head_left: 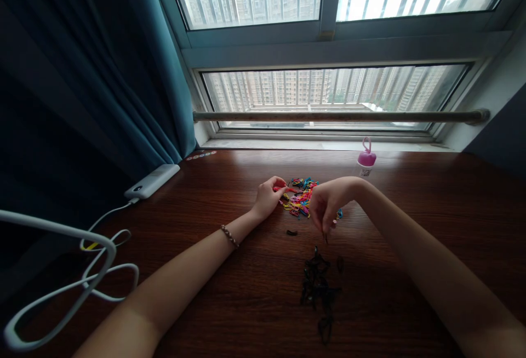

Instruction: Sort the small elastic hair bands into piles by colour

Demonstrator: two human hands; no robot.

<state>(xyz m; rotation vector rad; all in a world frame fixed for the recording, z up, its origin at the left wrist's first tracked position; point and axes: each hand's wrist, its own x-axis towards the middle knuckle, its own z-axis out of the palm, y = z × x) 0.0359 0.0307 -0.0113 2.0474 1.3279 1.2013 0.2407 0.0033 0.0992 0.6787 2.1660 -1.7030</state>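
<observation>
A loose pile of small multicoloured elastic hair ties (302,199) lies on the wooden table. At its left edge is my left hand (269,198), with thumb and forefinger closed around a red hair tie (280,188). My right hand (329,202) hangs just right of the pile and partly hides it. Its fingertips point down and pinch a small dark hair tie (326,238). Below that hand, nearer to me, black hair ties (318,287) lie in a spread-out heap. One small black hair tie (291,233) sits apart, between the two groups.
Behind my right hand stands a small container with a pink lid and loop (366,158). A white power bank (152,181) with a cable lies at the left by the blue curtain (164,100). A thick white tube (61,229) curves through the left foreground. The window (329,95) borders the table's far side.
</observation>
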